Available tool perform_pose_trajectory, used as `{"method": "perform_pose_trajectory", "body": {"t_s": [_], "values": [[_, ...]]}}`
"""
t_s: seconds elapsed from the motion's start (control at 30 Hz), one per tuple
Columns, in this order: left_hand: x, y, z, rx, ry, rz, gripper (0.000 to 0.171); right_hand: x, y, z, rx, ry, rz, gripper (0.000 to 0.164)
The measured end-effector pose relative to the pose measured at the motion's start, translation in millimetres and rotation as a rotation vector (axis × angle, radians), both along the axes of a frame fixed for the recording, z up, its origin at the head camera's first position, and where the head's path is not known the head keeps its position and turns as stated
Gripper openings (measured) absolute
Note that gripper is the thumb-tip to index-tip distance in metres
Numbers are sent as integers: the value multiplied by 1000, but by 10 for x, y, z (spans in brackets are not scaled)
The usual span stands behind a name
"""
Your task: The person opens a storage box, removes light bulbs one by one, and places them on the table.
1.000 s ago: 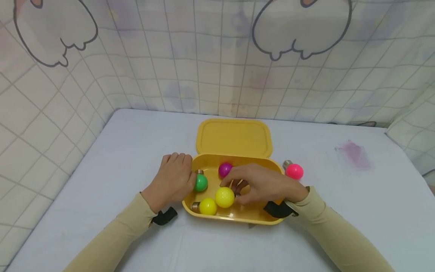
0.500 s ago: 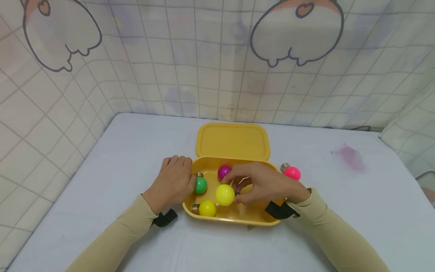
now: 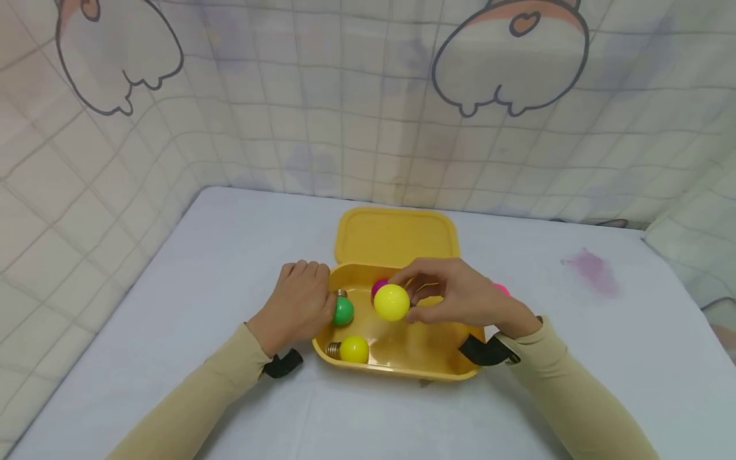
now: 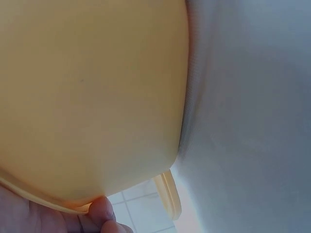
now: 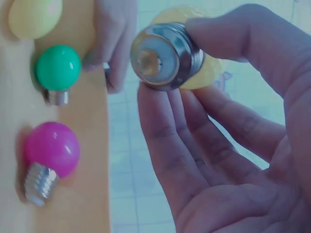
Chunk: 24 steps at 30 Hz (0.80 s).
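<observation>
My left hand (image 3: pixel 296 303) grips the left rim of a yellow plastic box (image 3: pixel 397 371); in the left wrist view its fingertips curl over the rim beside the smooth outer wall (image 4: pixel 92 97). Above the box, my right hand (image 3: pixel 460 294) pinches a yellow light bulb (image 3: pixel 392 302) by its metal screw base (image 5: pixel 167 56), thumb on one side and fingers on the other. Inside the box lie a green bulb (image 3: pixel 344 311) near my left thumb, another yellow bulb (image 3: pixel 354 349) at the front left, and a purple bulb (image 3: pixel 377 287), partly hidden by the held one.
Behind the box lies its yellow lid (image 3: pixel 397 236), flat on the white-covered table (image 3: pixel 241 236). A pink bulb (image 3: pixel 503 289) sits right of the box, mostly hidden by my right wrist. A patterned cloth wall (image 3: pixel 368 128) stands at the back.
My right hand has lifted the yellow bulb up from low in the box, and it now covers most of the pink bulb. The left hand keeps its hold on the rim.
</observation>
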<state>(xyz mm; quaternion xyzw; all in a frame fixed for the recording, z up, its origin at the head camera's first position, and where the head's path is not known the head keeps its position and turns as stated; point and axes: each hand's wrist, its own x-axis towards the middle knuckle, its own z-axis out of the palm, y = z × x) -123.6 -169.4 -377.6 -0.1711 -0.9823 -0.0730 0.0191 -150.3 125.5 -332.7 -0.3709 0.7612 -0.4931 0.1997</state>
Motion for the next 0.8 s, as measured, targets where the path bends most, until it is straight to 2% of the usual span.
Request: {"method": "perform_pose_trajectory", "body": {"t_s": [0.1,0.3,0.8], "values": [[11,-2,-1,-4,-17,6,22,-4,96,44,-5,16,-47,45],[-6,27,-6,-17,4,-7,23,3,346,127,-36,36,-146,43],[1,75,90,-89,-32,10,30,113,745,257,-44,-30,-408,41]]}}
